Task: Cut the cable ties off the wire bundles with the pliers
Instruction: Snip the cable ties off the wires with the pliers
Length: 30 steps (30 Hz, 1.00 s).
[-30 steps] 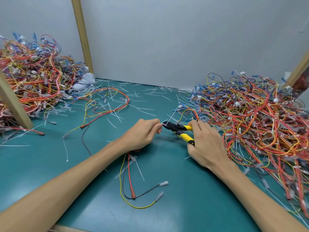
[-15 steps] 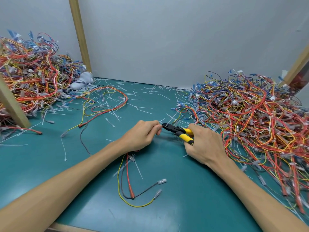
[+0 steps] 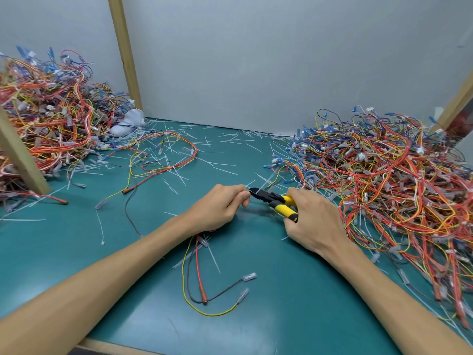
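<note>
Head view: hardly anything has moved since a second ago. My left hand still pinches the small wire bundle at its top, with the loose ends trailing on the green mat toward me. My right hand stays wrapped round the yellow-handled pliers, nose right at my left fingertips. The tie itself is hidden, so I can't tell if it's snipped. I'd judge the cut is still in progress. A big wire pile sits just right of my right hand.

no readable text, no labels
</note>
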Available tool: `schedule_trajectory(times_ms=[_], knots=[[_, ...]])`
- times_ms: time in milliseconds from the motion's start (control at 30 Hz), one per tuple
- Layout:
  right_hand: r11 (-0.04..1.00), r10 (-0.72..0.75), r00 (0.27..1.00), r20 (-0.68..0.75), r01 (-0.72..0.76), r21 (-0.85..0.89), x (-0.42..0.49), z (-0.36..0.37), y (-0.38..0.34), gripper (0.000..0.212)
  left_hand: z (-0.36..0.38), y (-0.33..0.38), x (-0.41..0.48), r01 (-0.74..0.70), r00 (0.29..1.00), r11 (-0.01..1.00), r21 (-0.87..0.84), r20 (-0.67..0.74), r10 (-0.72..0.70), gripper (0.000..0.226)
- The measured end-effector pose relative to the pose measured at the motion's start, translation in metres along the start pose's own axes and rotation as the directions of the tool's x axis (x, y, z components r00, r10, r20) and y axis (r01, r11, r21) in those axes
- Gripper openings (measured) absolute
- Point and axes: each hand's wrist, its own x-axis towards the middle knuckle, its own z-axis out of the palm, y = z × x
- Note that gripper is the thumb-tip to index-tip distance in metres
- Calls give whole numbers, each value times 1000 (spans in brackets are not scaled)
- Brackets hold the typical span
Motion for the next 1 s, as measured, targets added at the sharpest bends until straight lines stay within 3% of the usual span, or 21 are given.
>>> schedule_trajectory(times_ms=[233,367,500,767,1000], knots=[[1000,17,999,-34,-17,-11,-1,-1,0,20,0,1,0,0,1000,1000,1,-5,0,29],[1000,-11,1000,-22,10,-20,0,2,-1,37,0,2,0,8,1000,1000,-15,-10,-8,29],[999,-9,999,-30,8,-33,-1,1,-3,20,1,2,-1,10,1000,1000,-28,-5,-10,29],[998,-11,995,-98,5,-61,-2,1,-3,21,1,3,-1,10,1000,999,-32,-10,-10,28],[998,17,997,-73,-22,-61,-1,0,-5,20,1,3,-1,6,1000,1000,-22,-5,-6,29]])
